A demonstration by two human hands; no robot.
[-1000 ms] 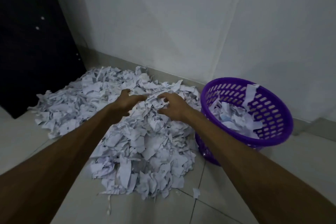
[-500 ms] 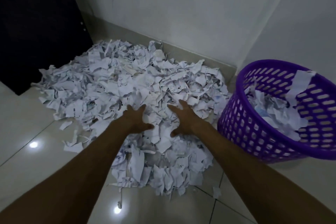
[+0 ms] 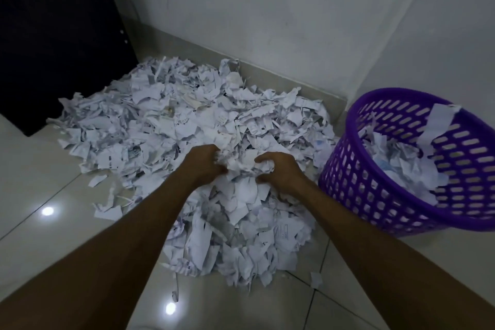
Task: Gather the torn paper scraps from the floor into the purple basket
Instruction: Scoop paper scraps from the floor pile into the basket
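A wide heap of torn white paper scraps (image 3: 171, 120) covers the tiled floor in the corner. My left hand (image 3: 201, 163) and my right hand (image 3: 278, 170) are sunk into the middle of the heap, fingers curled inward around a bunch of scraps (image 3: 241, 166) squeezed between them. The purple basket (image 3: 375, 190) with slotted walls stands to the right of the heap, tilted toward me, partly filled with scraps. One long strip hangs over its far rim.
White walls meet in the corner behind the basket, with a low skirting along the floor. A dark panel (image 3: 53, 35) stands at the left behind the heap. A few loose scraps (image 3: 316, 279) lie on the glossy tiles near me.
My hands lay flat and spread on the heap half a second ago; now their fingers have closed on a bunch of scraps. The view has moved closer and lower.
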